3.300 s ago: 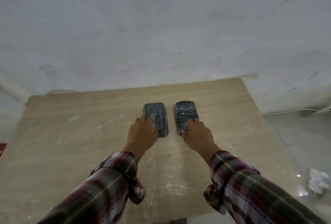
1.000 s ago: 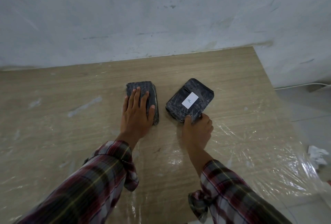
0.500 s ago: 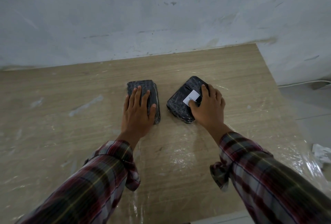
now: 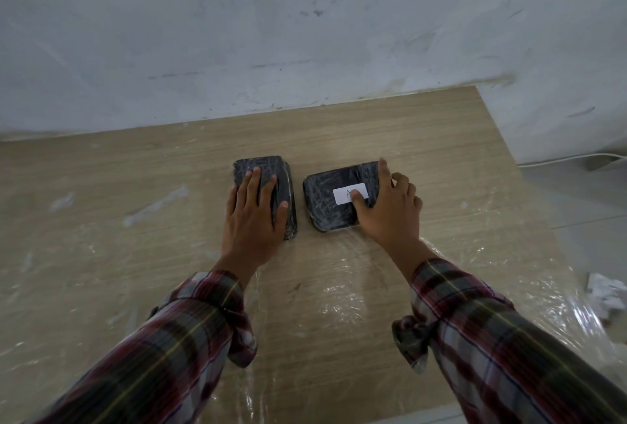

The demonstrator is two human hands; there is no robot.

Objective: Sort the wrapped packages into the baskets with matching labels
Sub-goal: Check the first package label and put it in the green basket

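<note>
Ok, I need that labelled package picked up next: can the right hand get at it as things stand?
Probably yes. The right hand holds the labelled package, thumb on its label; the other package lies apart under the left hand.

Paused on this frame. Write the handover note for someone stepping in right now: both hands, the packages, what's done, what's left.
Left hand: flat, fingers straight, resting on the left package; no label shows on it.
Right hand: grips the right package, thumb on its white label; the letter looks like A but is partly covered.
Both packages lie side by side, apart, on the film-covered table.
Done: nothing sorted; no baskets in view.
Left: find the baskets, check the left package's label, then put each package in its matching basket.
</note>
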